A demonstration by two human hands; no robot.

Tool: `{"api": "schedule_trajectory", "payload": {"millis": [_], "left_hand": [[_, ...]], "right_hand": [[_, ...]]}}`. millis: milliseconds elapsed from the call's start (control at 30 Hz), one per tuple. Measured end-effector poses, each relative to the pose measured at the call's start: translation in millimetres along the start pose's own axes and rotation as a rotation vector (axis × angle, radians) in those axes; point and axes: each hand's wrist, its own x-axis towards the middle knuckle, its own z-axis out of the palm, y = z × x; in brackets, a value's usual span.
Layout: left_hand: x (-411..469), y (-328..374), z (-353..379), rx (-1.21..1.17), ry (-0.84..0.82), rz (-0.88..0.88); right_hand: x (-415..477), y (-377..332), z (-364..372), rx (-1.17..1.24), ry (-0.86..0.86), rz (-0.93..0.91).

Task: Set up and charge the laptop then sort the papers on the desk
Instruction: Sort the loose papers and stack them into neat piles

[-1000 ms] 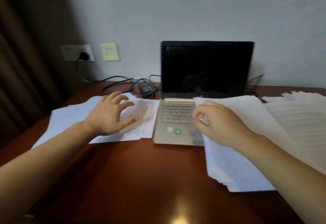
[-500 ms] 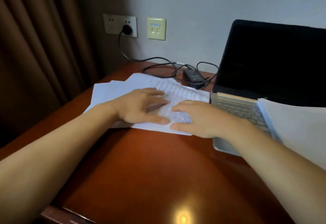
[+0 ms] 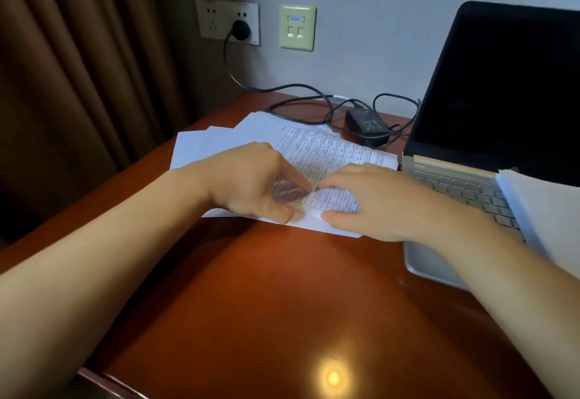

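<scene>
As the two forefinger tips nearly meet at mid-frame, a person's left hand and right hand set arched, spread fingers down on a gridded sheet. They press it flat rather than close round it, with both thumbs at its near edge. That sheet tops a fanned pile of papers directly beneath the hands, its long side slanting from upper left toward lower right on the brown bench. The stray corners splay to the upper left, nearer the left hand, so squaring the pile would likely fall to that side. To the right stands the open, dark-screened laptop, with a second stack draped over its keyboard, closer to the right hand. Behind the pile, the charger brick trails a cable up to the wall socket.
</scene>
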Motion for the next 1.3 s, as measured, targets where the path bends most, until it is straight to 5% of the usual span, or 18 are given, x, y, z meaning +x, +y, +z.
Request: {"api": "schedule_trajectory", "payload": {"millis": [567,800,1000,1200,1300], "left_hand": [[0.6,-11.0,12.0,0.121,0.5,-0.002],[2.3,-9.6,13.2,0.137,0.487,-0.077],[0.1,2.7,5.6,0.27,0.49,0.087],[2.3,-0.3,6.4,0.336,0.546,0.225],[5.0,-8.5,11.3,0.322,0.517,0.235]], "right_hand": [[-4.2,-3.4,-9.9,-0.073,0.38,-0.046],[-5.9,10.3,-11.7,0.085,0.33,-0.056],[-1.3,13.4,-24.4,0.412,0.185,0.17],[1.4,22.0,-22.8,0.43,0.56,0.33],[1.2,23.2,-18.9,0.354,0.64,0.219]]}}
